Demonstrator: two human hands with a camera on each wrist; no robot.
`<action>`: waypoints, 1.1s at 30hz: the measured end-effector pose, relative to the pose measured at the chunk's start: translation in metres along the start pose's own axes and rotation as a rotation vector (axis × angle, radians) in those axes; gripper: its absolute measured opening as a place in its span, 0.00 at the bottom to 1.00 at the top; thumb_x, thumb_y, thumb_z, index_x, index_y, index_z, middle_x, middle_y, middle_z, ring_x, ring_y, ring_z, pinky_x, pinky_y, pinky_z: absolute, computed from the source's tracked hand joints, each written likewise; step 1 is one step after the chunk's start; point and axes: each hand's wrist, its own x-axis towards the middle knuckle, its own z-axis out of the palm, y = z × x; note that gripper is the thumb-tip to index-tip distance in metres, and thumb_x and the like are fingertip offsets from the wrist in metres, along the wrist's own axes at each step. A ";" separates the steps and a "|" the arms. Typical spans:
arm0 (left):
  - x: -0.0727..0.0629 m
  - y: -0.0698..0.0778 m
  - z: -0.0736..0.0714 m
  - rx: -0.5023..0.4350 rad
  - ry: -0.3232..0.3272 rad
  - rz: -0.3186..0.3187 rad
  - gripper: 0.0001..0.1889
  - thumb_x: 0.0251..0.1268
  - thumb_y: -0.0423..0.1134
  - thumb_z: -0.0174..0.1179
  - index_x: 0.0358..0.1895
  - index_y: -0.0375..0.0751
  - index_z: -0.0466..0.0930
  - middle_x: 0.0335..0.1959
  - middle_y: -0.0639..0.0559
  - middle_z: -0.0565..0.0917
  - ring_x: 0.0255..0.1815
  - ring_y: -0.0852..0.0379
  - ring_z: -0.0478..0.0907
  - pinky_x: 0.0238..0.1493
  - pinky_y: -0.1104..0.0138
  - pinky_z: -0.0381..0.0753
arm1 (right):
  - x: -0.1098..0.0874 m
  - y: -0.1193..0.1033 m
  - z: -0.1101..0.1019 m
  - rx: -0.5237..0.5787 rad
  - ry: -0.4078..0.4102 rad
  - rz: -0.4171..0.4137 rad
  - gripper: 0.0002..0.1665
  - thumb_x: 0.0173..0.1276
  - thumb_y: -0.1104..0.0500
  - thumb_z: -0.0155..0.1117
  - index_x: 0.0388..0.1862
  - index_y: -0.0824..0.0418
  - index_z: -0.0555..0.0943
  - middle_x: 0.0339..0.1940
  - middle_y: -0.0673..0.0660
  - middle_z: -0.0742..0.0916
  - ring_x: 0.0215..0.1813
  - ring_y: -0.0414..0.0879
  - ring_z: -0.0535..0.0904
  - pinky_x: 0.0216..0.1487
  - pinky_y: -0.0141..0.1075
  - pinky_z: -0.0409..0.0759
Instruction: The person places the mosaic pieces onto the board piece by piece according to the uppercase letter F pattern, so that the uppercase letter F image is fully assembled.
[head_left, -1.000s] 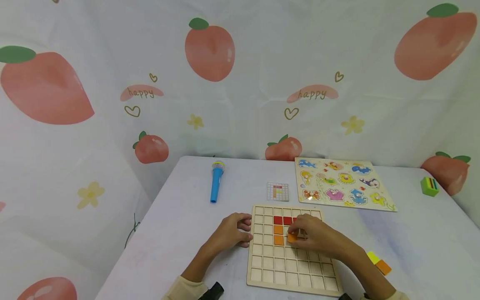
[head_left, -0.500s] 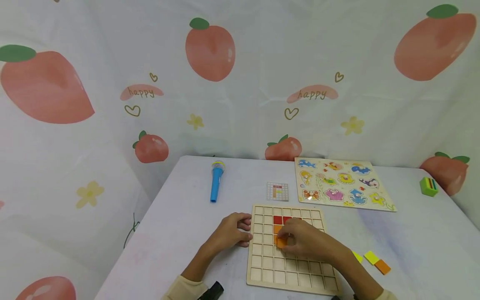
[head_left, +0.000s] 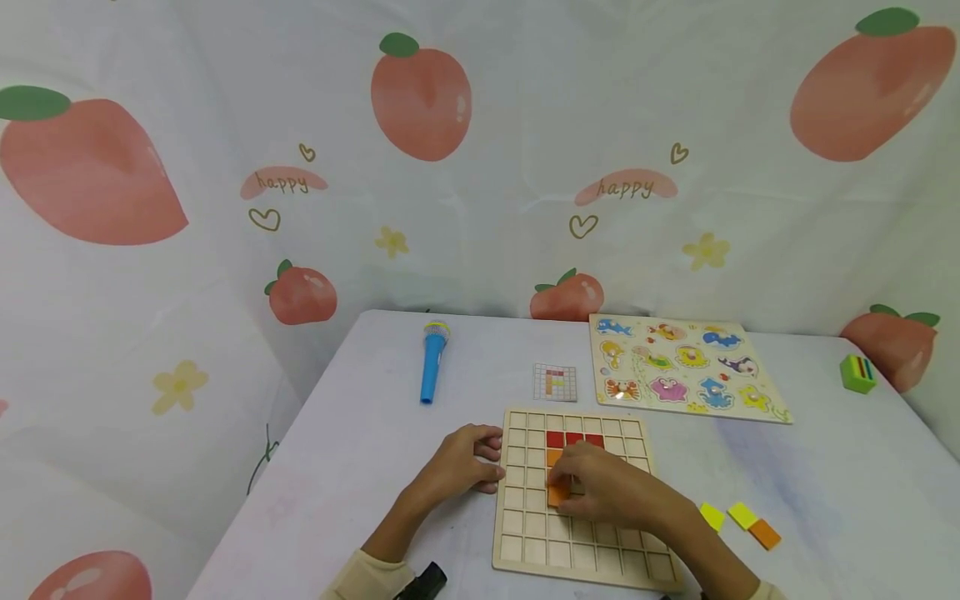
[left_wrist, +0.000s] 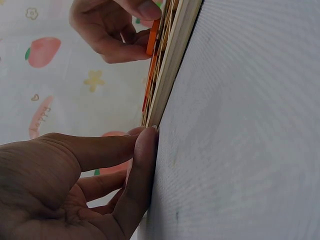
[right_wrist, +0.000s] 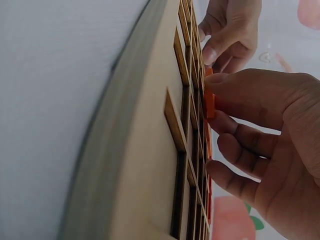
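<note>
A person's right hand (head_left: 611,485), low and right of centre in the frame, pinches an orange tile (head_left: 558,497) between thumb and forefinger, just above the lower middle of a wooden grid board (head_left: 593,555). The tile is over the board's third column from the left; whether it touches the board is hard to tell. In the right wrist view, the other fingers of that hand are loosely bent. The left hand (head_left: 459,461), lower centre, has its fingers loosely bent, with thumb and fingertips touching the board's left edge. On the board, three red tiles (head_left: 574,438) make a row near the top, and an orange square (head_left: 553,457) sits below the leftmost red one; the right hand partly hides this area. To the right of the board, at lower right of the frame, are two yellow tiles (head_left: 742,516) and a loose orange piece (head_left: 765,534) on the white worktop (head_left: 341,458). Behind the board, near the centre, lies a small pattern card (head_left: 555,382) printed with a coloured grid. A blue toy microphone (head_left: 431,367) lies left of it, a sea-animal puzzle board (head_left: 694,385) right of it, and a green block with coloured stripes (head_left: 858,374) stands at far right. A peach-printed white cloth (head_left: 510,100) fills the background.
</note>
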 end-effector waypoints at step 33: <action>0.000 -0.001 0.000 0.009 0.001 0.004 0.33 0.62 0.23 0.72 0.71 0.27 0.74 0.50 0.42 0.81 0.47 0.52 0.82 0.37 0.62 0.94 | -0.012 0.015 -0.005 0.016 0.031 -0.039 0.09 0.68 0.50 0.76 0.47 0.45 0.90 0.45 0.36 0.86 0.49 0.34 0.77 0.55 0.39 0.84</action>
